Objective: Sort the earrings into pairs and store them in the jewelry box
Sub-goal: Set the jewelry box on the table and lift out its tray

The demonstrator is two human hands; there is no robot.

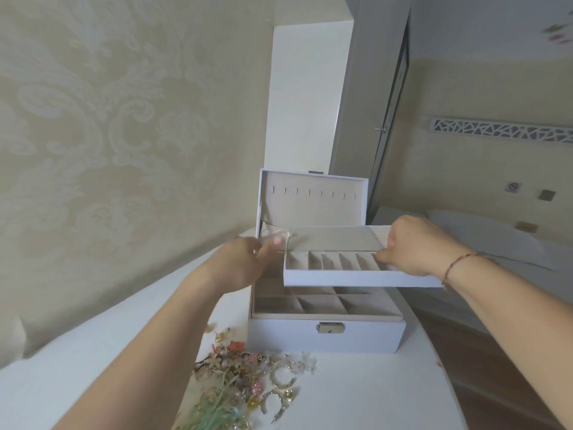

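Observation:
A white jewelry box [325, 338] stands open on the white table, its lid [313, 200] upright with a row of hooks inside. Its lower level shows beige compartments. The box's inner tray [356, 279], white with narrow beige slots, is held above the box and shifted to the right. My right hand [412, 246] grips the tray's right end. My left hand [245, 262] is at the tray's left end, fingers curled by the edge; its grip is not clear. A heap of mixed earrings [248, 386] lies on the table in front of the box.
A patterned beige wall runs close along the left of the table [356, 392]. The table's right edge drops to a wooden floor [465, 346]. A bed with a white pillow [483, 234] lies beyond on the right, and a door stands behind the box.

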